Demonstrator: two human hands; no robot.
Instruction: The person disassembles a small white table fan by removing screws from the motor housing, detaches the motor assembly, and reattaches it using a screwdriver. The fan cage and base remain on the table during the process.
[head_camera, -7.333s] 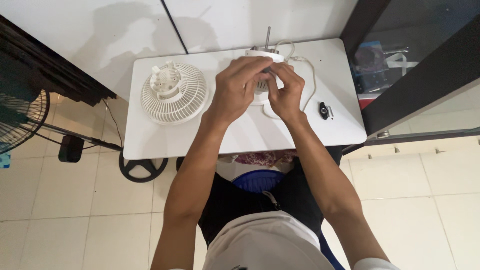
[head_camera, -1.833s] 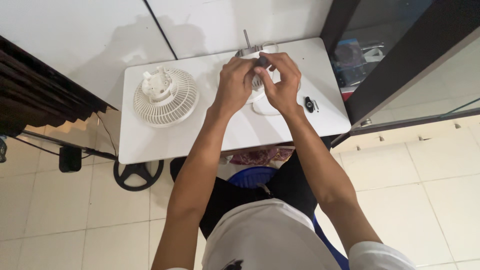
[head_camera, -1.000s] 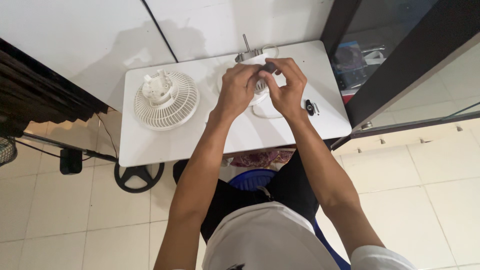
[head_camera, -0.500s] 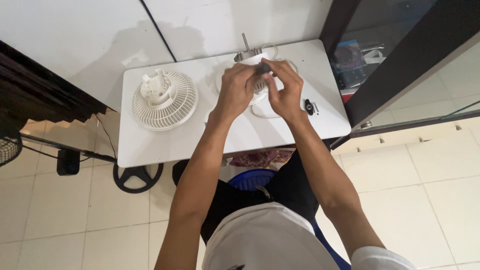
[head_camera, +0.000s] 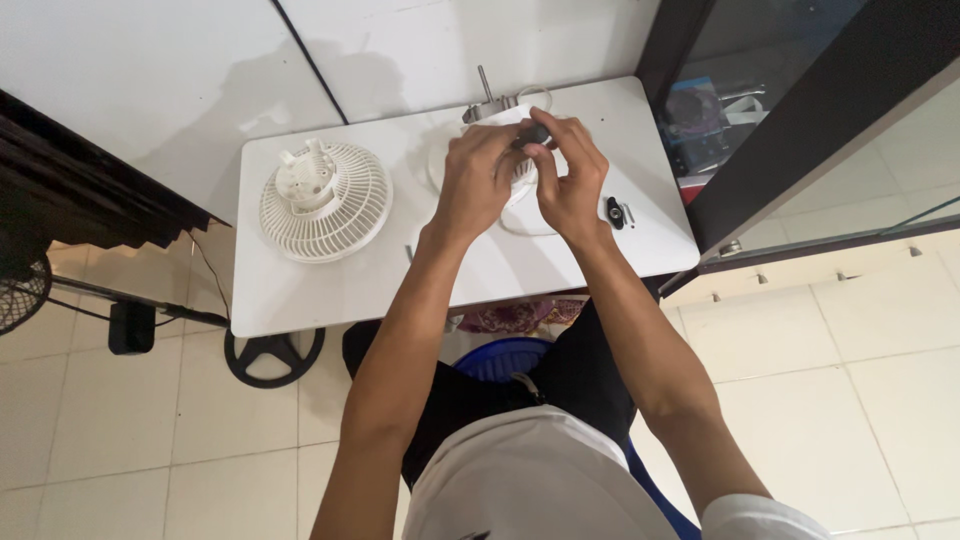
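A small white table (head_camera: 300, 300) stands by a white wall, over pale floor tiles. Since a moment ago, both hands have lifted a little higher over the round white plastic fan part (head_camera: 520, 175) in the middle. The left hand (head_camera: 475, 180) and right hand (head_camera: 570, 175) pinch together on a small dark piece (head_camera: 533, 135). A white round fan grille (head_camera: 325, 200) lies apart, untouched.

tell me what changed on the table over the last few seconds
Little changed. Both hands, left hand and right hand, stay together on the white fan part, fingers shifting slightly around a small dark piece. The fan grille, black knob and white table stayed put.
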